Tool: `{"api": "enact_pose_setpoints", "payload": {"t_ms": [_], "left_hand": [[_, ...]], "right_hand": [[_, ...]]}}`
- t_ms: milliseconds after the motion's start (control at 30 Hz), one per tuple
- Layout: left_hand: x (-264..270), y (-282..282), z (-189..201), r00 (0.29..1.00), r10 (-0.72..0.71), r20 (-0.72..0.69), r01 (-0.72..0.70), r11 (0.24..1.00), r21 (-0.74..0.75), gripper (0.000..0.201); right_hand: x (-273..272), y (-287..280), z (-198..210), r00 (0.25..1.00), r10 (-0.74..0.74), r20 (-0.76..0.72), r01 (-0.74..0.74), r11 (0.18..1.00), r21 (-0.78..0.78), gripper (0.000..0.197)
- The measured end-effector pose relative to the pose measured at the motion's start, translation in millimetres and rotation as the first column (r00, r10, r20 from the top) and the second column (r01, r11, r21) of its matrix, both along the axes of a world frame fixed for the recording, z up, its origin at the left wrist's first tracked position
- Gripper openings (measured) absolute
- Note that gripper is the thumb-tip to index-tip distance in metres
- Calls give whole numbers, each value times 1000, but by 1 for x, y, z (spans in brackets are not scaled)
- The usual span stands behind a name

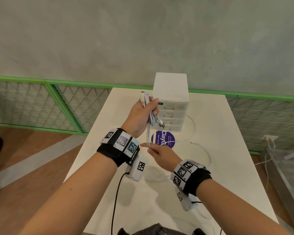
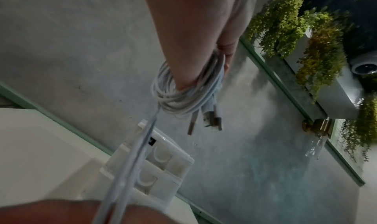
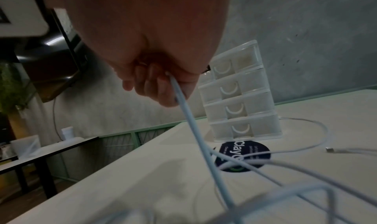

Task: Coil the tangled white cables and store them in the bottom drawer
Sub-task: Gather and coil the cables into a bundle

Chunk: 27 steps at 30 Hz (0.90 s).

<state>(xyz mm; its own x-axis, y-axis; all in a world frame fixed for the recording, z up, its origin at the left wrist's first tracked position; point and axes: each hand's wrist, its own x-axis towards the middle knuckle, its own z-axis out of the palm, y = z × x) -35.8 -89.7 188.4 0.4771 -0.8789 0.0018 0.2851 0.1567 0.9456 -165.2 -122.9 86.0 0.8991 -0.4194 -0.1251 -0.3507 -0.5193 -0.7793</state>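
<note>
- Left hand point(image 1: 143, 114): fingers clamped around coiled white cables point(image 2: 179, 90), raised before the four-drawer organizer point(image 1: 174, 107)
- Right hand point(image 1: 161, 154): fingers pinch the trailing strand point(image 3: 189, 114)
- Loose cable point(image 1: 202, 150) lies on the desk point(image 1: 227, 167)

So the whole setup sits on a plain white table point(image 1: 227, 175), with a small white four-drawer unit point(image 1: 174, 106) standing upright toward the far edge, all drawers closed. Right in front of the drawers there's a round dark purple sticker point(image 1: 165, 139) stuck flat on the tabletop, and loose white cable point(image 1: 204, 150) curls over the surface to the right of it, one loop running right up beside the unit's base and a strand crossing the sticker.
</note>
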Motion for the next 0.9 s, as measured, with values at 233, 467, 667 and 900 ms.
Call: {"api": "enact_pose_setpoints", "payload": {"t_ms": [233, 467, 667, 900], "left_hand": [[11, 8, -23, 879, 282, 384, -348, 931, 114, 30], [20, 15, -39, 629, 26, 777, -253, 952, 172, 34], [17, 19, -37, 778, -182, 601, -51, 936, 349, 29], [5, 27, -38, 840, -475, 262, 277, 792, 544, 65]], "right_hand": [[3, 3, 14, 1000, 24, -12, -25, 994, -110, 34], [5, -19, 39, 959, 128, 252, -57, 960, -274, 26], [7, -29, 50, 912, 115, 394, 3, 958, -286, 16], [7, -53, 53, 937, -15, 350, 106, 964, -242, 7]]}}
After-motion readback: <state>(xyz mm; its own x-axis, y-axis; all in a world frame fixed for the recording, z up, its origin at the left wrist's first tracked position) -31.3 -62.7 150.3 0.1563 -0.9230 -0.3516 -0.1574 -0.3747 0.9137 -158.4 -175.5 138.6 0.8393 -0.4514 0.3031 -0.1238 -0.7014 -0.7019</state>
